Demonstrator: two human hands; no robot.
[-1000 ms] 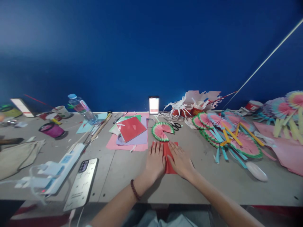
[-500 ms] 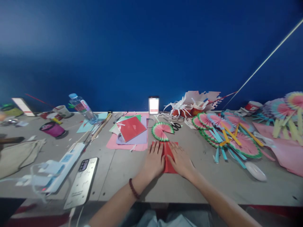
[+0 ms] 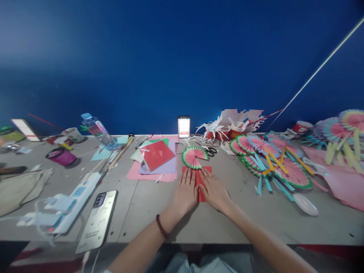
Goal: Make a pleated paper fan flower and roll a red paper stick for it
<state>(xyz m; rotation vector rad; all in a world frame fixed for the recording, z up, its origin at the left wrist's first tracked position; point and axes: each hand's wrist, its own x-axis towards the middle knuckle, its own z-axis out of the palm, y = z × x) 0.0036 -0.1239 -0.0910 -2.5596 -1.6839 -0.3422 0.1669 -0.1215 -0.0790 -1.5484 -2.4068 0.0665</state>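
Note:
A sheet of red paper (image 3: 201,193) lies on the grey table in front of me, partly hidden under both hands. My left hand (image 3: 186,191) rests flat on its left part, fingers stretched forward. On its right part lies my right hand (image 3: 214,191), palm down with the fingers spread. Just beyond the paper's far edge is a pleated pink and green paper fan (image 3: 195,157), opened most of the way round. Black-handled scissors (image 3: 211,151) lie to the right of that fan.
Stacked coloured paper (image 3: 157,155) sits left of the fan. Several finished fans (image 3: 294,172) lie at the right by a white mouse-shaped object (image 3: 305,204). A phone (image 3: 98,222), power strip (image 3: 81,197) and bottle (image 3: 99,131) are at the left; a lit screen (image 3: 184,127) stands behind.
The red paper has moved slightly away from me, so its far edge now reaches the fan. Both hands stay flat on it, with the right hand shifted slightly left.

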